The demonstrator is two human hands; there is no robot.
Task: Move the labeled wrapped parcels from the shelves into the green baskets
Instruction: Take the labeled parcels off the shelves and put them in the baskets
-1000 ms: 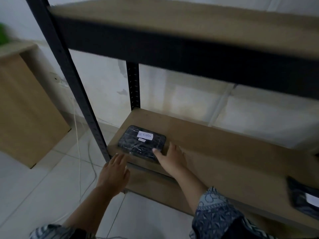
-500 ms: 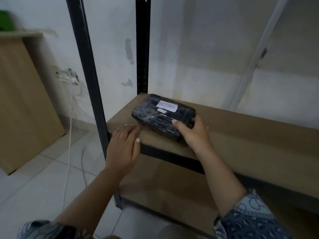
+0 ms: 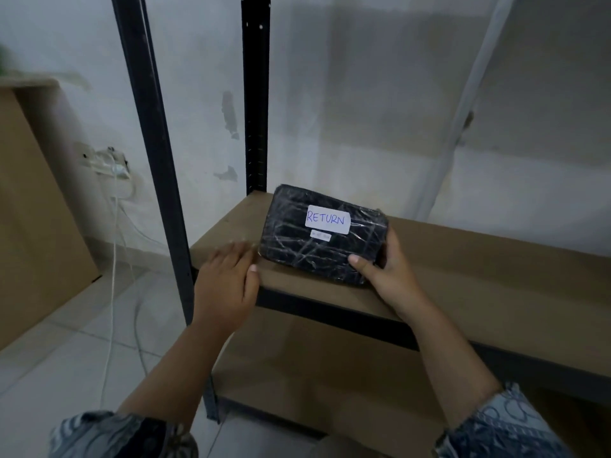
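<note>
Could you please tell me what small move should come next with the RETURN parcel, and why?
Probably bring the left hand to the left end of the parcel and lift it off the shelf: the right hand grips only its right end, thumb on top, while the left lies open beside it.

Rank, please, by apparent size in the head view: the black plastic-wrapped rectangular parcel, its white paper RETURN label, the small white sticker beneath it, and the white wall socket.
1. Black plastic-wrapped rectangular parcel
2. White paper RETURN label and white wall socket: look alike, unranked, since the socket sits farther away.
3. Small white sticker
</note>
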